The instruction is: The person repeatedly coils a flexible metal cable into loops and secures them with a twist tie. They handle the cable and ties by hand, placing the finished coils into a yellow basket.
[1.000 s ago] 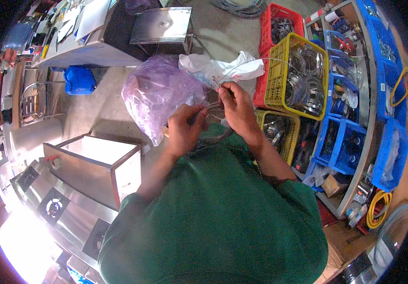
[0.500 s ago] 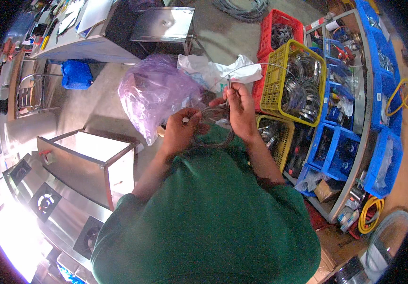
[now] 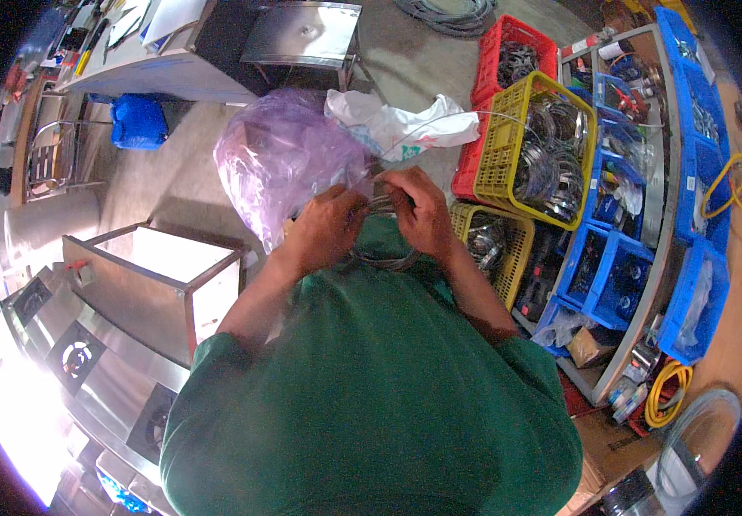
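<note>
A coil of thin grey wire or cable (image 3: 385,261) hangs in front of my green shirt, with its upper loops between my hands. My left hand (image 3: 328,225) is closed on the coil's upper left side, its fingertips partly hidden behind the back of the hand. My right hand (image 3: 420,212) pinches the coil's top right, thumb and forefinger together. A loose strand (image 3: 444,117) arcs up from near my fingers over a white plastic bag toward the yellow crate. Just beyond my hands lies a large translucent purple plastic bag (image 3: 278,155), beside the white bag (image 3: 427,125).
At right stand a yellow crate (image 3: 493,160) of coiled metal wire, a red crate (image 3: 498,45), a smaller yellow crate (image 3: 517,258) and a rack with blue bins (image 3: 612,273). To the left are a metal-framed box (image 3: 130,273) and a steel panel with fans (image 3: 104,378).
My hands have come closer together. The left has moved up and right along the coil; the right has come down and left from where it held the wire upright.
</note>
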The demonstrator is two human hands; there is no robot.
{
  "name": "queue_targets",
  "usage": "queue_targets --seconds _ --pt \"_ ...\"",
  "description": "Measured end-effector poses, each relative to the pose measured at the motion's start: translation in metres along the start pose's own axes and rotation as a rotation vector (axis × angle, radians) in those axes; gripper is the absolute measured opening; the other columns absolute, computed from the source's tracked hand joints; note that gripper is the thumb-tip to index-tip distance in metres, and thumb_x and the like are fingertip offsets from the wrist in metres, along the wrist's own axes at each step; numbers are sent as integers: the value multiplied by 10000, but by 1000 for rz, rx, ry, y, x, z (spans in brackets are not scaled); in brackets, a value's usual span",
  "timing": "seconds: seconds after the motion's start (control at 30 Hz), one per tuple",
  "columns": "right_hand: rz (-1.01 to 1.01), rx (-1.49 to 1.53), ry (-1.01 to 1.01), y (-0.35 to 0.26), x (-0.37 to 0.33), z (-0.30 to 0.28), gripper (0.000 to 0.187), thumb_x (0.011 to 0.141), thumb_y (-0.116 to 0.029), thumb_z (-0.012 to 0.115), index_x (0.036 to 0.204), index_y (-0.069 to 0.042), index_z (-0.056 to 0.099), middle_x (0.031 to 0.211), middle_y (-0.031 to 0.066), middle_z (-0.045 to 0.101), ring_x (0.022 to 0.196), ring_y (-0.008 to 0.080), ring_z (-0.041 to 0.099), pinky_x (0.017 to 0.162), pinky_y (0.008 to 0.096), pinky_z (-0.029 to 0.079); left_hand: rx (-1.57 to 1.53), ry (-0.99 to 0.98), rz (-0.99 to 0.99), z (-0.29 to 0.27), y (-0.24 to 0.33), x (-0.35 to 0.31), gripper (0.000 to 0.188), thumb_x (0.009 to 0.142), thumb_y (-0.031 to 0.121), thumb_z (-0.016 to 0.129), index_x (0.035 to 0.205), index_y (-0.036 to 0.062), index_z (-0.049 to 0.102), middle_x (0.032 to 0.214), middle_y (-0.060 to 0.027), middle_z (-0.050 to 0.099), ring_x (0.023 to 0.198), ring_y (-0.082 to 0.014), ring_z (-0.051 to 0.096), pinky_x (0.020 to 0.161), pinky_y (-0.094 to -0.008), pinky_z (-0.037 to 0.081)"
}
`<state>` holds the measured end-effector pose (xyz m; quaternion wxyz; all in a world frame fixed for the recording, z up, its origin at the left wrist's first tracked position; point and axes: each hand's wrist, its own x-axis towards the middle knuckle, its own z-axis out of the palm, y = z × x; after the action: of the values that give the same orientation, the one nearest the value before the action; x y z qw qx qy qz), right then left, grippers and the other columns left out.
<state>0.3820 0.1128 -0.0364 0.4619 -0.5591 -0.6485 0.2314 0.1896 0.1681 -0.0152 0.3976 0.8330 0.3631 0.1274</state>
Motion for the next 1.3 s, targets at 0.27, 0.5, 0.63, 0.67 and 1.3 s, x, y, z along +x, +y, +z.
queue_targets --seconds 0.27,0.5,0.63,0.67,1.3 --pt "9 163 -146 8 -2 -8 187 890 -77 649 1069 -40 688 934 114 628 865 259 612 747 341 497 -61 -110 -99 0 -8 4 169 866 136 605 911 -20 559 857 -241 620 819 -446 616 733 -503 492" --pt "-17 118 -253 15 -1 -13 160 833 -110 725 989 -73 721 950 108 606 899 251 607 780 338 495 -188 -131 -113 -2 -12 4 183 871 130 600 984 -14 588 845 -237 641 823 -435 636 726 -485 497" --pt "-8 102 -298 15 0 -15 164 789 -101 761 942 -66 711 944 109 595 899 258 605 768 345 495 -314 -192 -141 -6 -15 2 184 872 113 602 1008 -12 605 785 -200 644 754 -355 658 693 -437 504" --pt "-4 105 -297 14 1 -15 164 783 -99 765 931 -63 706 942 109 593 896 261 604 763 346 494 -360 -206 -134 -6 -16 1 184 870 106 604 1011 -12 606 776 -185 641 737 -317 650 683 -420 502" --pt "142 17 -319 -11 7 -19 163 832 -114 706 914 -4 618 915 167 600 838 342 617 729 409 492 -400 -94 -177 -1 -4 -1 198 835 150 688 938 -8 629 744 -135 621 665 -200 594 632 -375 478"
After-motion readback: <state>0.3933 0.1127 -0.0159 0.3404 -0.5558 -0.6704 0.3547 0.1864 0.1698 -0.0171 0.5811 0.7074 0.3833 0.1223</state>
